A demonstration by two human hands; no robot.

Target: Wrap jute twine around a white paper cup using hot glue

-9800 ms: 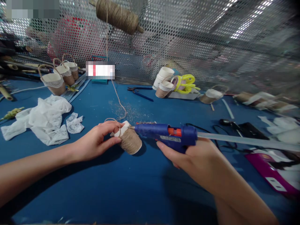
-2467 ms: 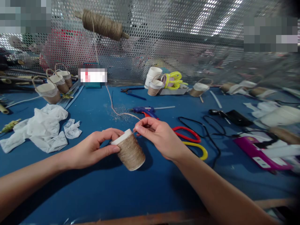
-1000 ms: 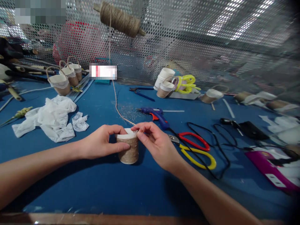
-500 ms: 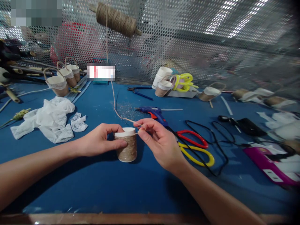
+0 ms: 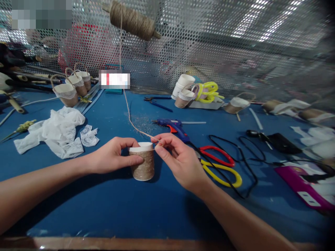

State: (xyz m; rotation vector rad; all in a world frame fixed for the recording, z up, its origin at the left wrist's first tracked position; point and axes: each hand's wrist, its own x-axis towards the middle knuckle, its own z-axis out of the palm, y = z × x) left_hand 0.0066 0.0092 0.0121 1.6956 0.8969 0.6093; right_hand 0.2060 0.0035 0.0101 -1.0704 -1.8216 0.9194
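Note:
A small white paper cup [image 5: 143, 166] stands upright on the blue table, wrapped in brown twine up to just below its rim. My left hand [image 5: 119, 156] grips the cup's left side, thumb outside and fingers partly inside the opening. Beside the rim, my right hand [image 5: 176, 157] pinches the twine [image 5: 141, 131] between thumb and fingers. A short stretch of it runs from the pinch to the cup. From my right hand the strand climbs slackly to a large twine spool [image 5: 132, 21] hanging on a rod.
Behind my right hand lie a blue glue gun [image 5: 172, 126] and red-and-yellow-handled scissors [image 5: 220, 167]. White lace [image 5: 56, 130] is heaped at left. Finished little baskets [image 5: 66, 94] stand at the back left, more cups [image 5: 183, 85] at the back. A purple power strip [image 5: 300, 188] is at right.
The view has shifted slightly, so everything sits a little further right. Both hands keep the same hold on the cup and the twine.

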